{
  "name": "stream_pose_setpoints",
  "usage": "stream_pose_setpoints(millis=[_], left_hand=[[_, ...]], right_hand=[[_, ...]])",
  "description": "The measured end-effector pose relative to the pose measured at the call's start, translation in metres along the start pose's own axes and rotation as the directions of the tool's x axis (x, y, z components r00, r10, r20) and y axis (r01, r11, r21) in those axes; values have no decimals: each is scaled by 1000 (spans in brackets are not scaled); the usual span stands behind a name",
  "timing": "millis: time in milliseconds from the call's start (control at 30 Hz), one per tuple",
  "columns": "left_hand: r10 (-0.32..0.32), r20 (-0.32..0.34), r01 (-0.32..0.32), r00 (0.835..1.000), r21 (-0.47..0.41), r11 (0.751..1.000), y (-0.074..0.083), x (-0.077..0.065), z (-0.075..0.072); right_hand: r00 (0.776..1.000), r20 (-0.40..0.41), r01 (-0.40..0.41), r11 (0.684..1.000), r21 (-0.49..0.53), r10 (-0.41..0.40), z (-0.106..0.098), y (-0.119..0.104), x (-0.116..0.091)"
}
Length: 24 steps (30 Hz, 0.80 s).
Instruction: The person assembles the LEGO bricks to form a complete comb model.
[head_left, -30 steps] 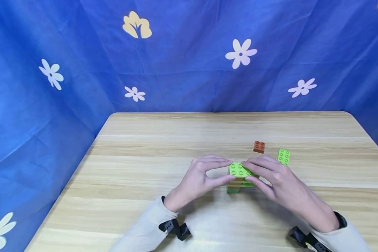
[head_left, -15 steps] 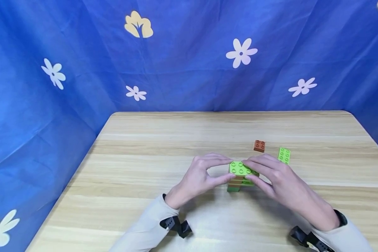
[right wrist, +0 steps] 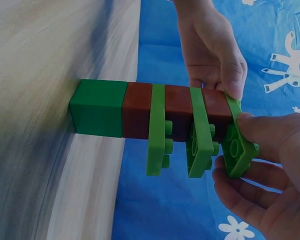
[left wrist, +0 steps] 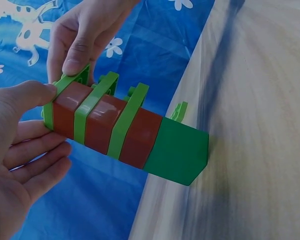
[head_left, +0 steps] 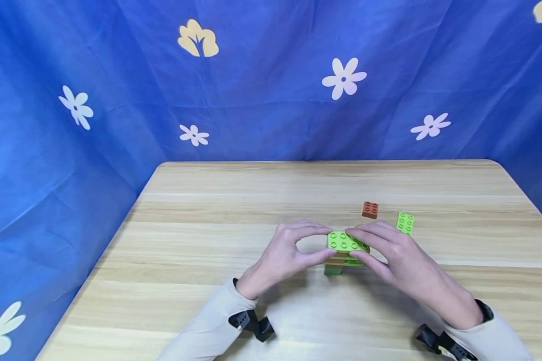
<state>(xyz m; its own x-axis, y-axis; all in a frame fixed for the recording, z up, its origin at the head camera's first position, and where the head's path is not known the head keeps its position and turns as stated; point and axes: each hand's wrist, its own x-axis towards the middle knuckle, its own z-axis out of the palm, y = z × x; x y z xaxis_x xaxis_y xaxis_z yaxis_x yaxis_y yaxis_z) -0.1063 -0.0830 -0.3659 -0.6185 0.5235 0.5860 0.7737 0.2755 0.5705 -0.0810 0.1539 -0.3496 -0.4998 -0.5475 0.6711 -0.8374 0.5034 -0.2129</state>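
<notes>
A tower of building bricks stands upright on the table, with a dark green block (left wrist: 177,152) at its foot. Above that, reddish-brown bricks (right wrist: 178,102) alternate with thin light green plates (right wrist: 156,135) that jut out towards the right side. Between thumb and fingers, my left hand (head_left: 285,254) pinches the left end of the topmost light green plate (head_left: 342,241). At the same plate's overhanging right end, my right hand (head_left: 395,255) grips with its thumb in front and fingers behind. Part of the plate's studs are hidden under the right fingers.
Behind the right hand lie a small reddish-brown brick (head_left: 370,209) and a light green plate (head_left: 405,223), both studs up on the wooden table (head_left: 217,220). A blue flowered cloth (head_left: 262,85) hangs beyond the table's far edge.
</notes>
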Motion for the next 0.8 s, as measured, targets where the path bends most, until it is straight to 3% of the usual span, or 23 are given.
stream_pose_setpoints(millis=[533,800], left_hand=[[-17,-6,16,1000,-24,1000,1,0,3],[-29,13,30,999,-40,999,-1,-1,1]], right_hand=[[998,37,-50,998,26,49,-5,2,-2],[999,21,-37,999,29,37,-4,3,-2]])
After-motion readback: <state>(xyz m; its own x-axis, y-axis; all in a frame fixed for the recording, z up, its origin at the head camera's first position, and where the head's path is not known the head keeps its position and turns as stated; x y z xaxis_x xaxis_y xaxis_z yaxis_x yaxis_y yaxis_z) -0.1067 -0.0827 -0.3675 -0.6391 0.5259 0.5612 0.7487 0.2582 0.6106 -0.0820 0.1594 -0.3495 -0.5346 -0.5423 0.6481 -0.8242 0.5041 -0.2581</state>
